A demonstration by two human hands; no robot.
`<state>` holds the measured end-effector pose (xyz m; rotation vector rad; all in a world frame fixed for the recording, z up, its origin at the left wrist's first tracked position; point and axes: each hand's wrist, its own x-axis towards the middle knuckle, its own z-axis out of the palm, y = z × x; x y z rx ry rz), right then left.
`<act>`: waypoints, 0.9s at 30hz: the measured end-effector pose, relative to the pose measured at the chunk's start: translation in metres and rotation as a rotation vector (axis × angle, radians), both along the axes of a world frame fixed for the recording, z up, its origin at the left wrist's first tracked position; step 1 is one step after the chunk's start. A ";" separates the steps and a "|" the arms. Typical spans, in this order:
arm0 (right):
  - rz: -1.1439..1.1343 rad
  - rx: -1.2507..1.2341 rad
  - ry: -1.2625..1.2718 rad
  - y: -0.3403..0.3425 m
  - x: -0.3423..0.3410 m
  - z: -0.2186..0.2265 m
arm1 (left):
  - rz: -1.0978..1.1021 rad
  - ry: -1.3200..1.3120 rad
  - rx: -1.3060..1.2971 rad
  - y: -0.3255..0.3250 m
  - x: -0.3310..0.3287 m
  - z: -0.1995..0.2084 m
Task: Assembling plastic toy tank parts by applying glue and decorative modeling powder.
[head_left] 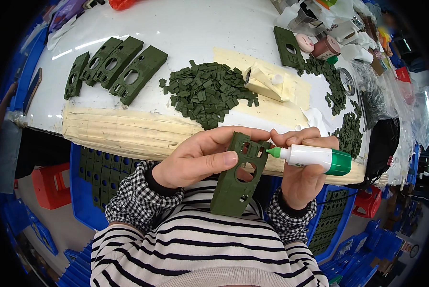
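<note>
My left hand point(202, 158) grips a flat dark green plastic plate point(233, 184) with a round hole, held upright above my lap. My right hand point(303, 172) holds a white glue bottle point(315, 158) with a green cap end; its green nozzle touches the plate's upper right corner. A heap of small green plastic pieces point(207, 91) lies on the white table point(176, 28) just beyond my hands.
Several more green plates point(116, 67) lie in a row at the table's left. Another plate point(288, 45) and scattered green pieces point(348, 131) sit at the right, with jars and clutter. Blue crates point(87, 191) holding green parts stand below the table; a red stool point(51, 184) is at left.
</note>
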<state>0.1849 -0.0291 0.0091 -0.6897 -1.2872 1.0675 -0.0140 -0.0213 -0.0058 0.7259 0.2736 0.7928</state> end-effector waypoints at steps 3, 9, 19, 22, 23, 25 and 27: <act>-0.007 -0.004 -0.005 -0.001 0.000 0.000 | 0.001 -0.002 -0.003 0.000 0.000 0.000; -0.009 0.002 -0.009 0.000 -0.001 0.000 | 0.005 -0.014 0.002 0.000 0.000 0.002; -0.006 0.021 0.098 0.002 -0.002 -0.003 | 0.000 -0.015 0.010 0.000 -0.001 -0.002; 0.008 -0.022 0.155 0.001 -0.002 -0.003 | -0.009 -0.029 -0.011 0.000 -0.001 0.001; 0.013 -0.041 0.179 0.001 -0.002 -0.003 | -0.014 -0.033 -0.011 0.000 -0.001 0.001; 0.026 -0.031 0.149 0.001 -0.001 -0.003 | -0.024 -0.040 -0.013 0.001 -0.001 0.000; 0.029 -0.020 0.126 0.001 -0.001 -0.003 | -0.019 -0.046 -0.010 0.001 -0.001 -0.002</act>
